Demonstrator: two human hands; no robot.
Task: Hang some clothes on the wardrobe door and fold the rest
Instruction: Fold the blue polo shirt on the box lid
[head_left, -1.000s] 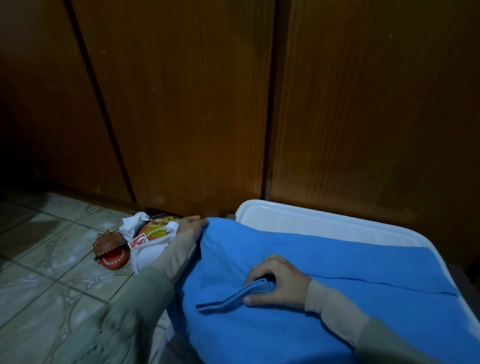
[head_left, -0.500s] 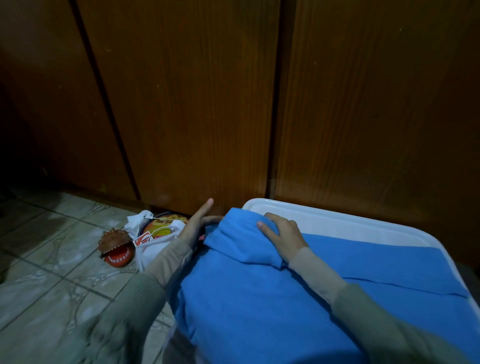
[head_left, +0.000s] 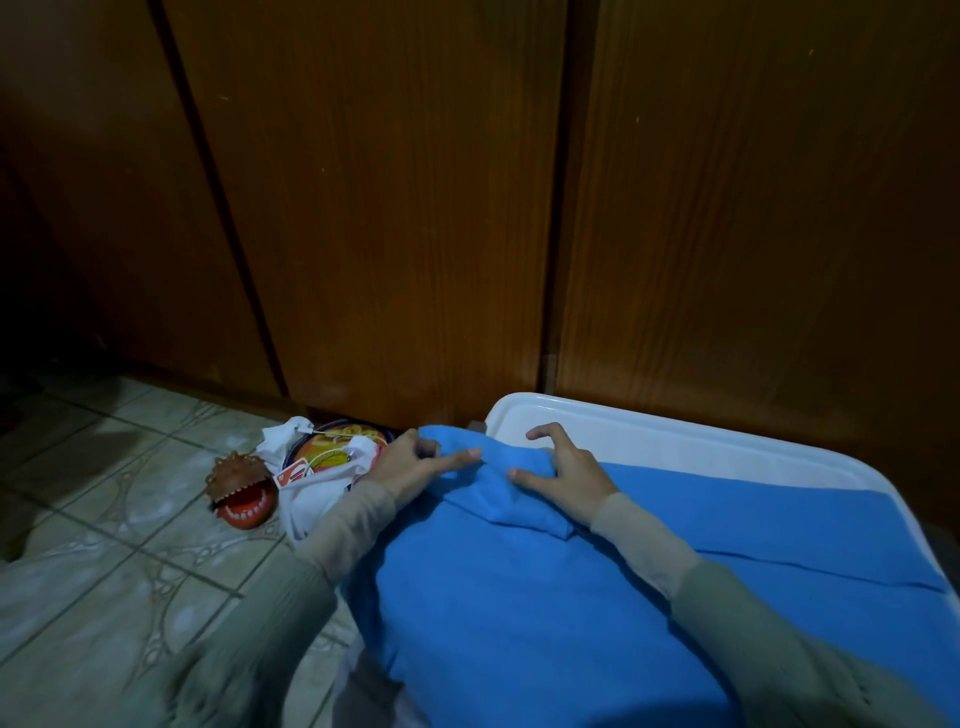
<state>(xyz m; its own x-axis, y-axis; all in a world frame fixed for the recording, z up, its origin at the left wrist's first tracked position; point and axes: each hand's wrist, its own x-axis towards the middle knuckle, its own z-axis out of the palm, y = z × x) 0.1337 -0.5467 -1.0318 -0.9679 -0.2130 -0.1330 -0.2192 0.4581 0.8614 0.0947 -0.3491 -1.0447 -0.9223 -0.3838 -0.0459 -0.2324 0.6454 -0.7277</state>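
A bright blue garment (head_left: 597, 597) lies spread over a white plastic lid (head_left: 675, 441) in front of the brown wardrobe doors (head_left: 389, 208). Its far-left part is folded over into a thick flap (head_left: 498, 483). My left hand (head_left: 410, 465) sits at the flap's left edge with the index finger stretched out flat on the cloth. My right hand (head_left: 569, 475) rests on the flap from the right, fingers spread and lightly bent, pressing it down. Neither hand grips the fabric.
On the tiled floor (head_left: 130, 545) to the left lie a brown toy head with red mouth and teeth (head_left: 240, 491), a white plastic bag (head_left: 317, 493) and a round orange tin (head_left: 343, 441). The wardrobe stands directly behind the lid.
My right hand carried the blue flap from the middle of the garment to its far-left corner and now presses it there. My left hand came onto the flap's edge.
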